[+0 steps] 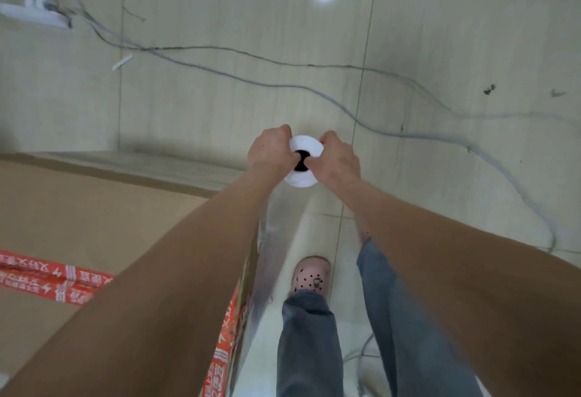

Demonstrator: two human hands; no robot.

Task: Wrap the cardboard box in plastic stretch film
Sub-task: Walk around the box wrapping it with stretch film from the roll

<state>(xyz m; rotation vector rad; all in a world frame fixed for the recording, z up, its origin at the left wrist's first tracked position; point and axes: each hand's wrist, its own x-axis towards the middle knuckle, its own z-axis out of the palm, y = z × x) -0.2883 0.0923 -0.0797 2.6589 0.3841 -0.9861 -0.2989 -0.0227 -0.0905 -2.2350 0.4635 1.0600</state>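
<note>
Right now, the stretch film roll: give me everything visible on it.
The stretch film roll is seen end-on: a white round face with a dark core hole in the middle. It is held upright in the air, out past the cardboard box's corner, over the tiled floor. The left hand and right hand grip it from either side, thumbs at the hole. A clear, shiny sheet of film runs down from it and back along the box's side.

Pretty tight on my left: the cardboard box (94,208) walls off that whole side, with stretch film (279,239) running along its edge. The lane between box and legs is narrow, with a pink clog (311,274) planted in it. Ahead and right the tile floor (220,98) is wide open apart from loose grey cables (283,85) snaking across it.
</note>
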